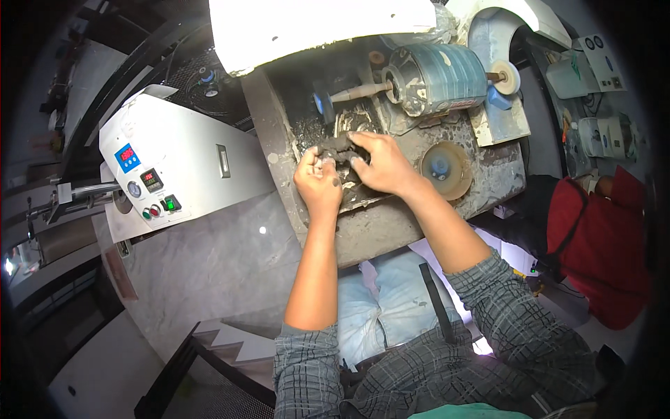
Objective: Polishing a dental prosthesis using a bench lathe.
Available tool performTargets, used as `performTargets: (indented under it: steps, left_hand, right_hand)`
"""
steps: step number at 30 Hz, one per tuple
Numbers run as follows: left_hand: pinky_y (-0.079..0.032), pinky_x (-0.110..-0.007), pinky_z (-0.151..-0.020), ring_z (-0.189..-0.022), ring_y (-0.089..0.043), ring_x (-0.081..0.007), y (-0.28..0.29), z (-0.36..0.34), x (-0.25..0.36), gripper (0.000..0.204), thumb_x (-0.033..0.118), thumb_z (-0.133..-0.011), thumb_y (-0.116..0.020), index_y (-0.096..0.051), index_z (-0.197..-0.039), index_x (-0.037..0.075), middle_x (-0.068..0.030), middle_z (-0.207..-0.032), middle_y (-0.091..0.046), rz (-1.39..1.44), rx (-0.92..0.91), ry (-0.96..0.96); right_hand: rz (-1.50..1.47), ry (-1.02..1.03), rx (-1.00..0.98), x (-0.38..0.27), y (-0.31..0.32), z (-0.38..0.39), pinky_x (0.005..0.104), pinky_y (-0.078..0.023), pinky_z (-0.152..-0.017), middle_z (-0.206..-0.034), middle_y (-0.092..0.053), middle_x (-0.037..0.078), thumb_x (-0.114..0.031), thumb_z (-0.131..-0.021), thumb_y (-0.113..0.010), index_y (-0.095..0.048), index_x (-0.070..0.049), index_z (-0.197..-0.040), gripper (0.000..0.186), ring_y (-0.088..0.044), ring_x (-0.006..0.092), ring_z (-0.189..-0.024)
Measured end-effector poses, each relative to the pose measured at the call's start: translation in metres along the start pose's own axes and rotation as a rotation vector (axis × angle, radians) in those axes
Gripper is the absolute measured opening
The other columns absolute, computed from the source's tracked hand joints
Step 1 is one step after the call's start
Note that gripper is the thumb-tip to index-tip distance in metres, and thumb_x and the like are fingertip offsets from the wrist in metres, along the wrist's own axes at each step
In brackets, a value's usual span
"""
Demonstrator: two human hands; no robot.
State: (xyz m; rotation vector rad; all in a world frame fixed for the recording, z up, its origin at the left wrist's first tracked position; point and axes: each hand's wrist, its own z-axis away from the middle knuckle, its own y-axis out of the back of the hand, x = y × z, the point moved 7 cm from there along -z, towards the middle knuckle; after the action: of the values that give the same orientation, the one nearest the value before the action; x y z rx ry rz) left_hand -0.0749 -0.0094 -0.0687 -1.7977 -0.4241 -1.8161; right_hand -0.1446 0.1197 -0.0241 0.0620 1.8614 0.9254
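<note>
Gripping a small dark, grimy lump [340, 149] between them, the 2 hands meet over the dust-caked grey metal work tray [363, 234]. The left hand [317, 183] is curled into a loose fist, its fingertips pinching the near end of the lump. The right hand [380, 164] lies over the far end, fingers bent down and closed on it; what the lump is made of cannot be told under the dust. Both forearms are bare, with grey checked sleeves [502, 314] pushed up to the elbows.

Just beyond the hands, a tapered wooden spindle [359, 91] sticks out from the left side of a dusty blue-grey cylindrical polishing motor [440, 78], with a small blue wheel [322, 105] at its tip. On the motor's other side sits a pale round buffing wheel [507, 77]. A flat round disc with a blue centre [441, 167] lies on the tray, just beside the right wrist.

To the left stands a white metal control box [174, 157] with 2 red number displays, a round gauge and coloured buttons. At the right edge, another person in a red top [600, 237] is partly in view.
</note>
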Motion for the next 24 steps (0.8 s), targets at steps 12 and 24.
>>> performTargets:
  steps: [12, 24]
  left_hand:
    - [-0.039, -0.021, -0.058, -0.068, -0.052, -0.0050, -0.011, -0.046, 0.004, 0.013, -0.011, -0.081, -0.052, -0.059, -0.087, -0.002, 0.0000, -0.077, -0.058, -0.119, 0.027, -0.029]
    - [-0.040, -0.021, -0.057, -0.066, -0.054, -0.0056, 0.003, -0.043, 0.003, 0.018, -0.012, -0.080, -0.050, -0.063, -0.091, -0.006, -0.0020, -0.077, -0.064, -0.059, 0.099, -0.043]
  right_hand:
    - [0.147, 0.048, 0.251, 0.006, 0.013, -0.037, 0.0430, -0.054, -0.085, -0.095, -0.068, 0.027, -0.007, -0.076, -0.065, -0.070, 0.008, -0.098, 0.027, -0.066, 0.0418, -0.091]
    - [0.077, -0.055, 0.072, -0.004, 0.004, -0.043, 0.0415, -0.053, -0.092, -0.097, -0.068, 0.029, -0.006, -0.078, -0.064, -0.070, 0.008, -0.102, 0.029, -0.068, 0.0396, -0.096]
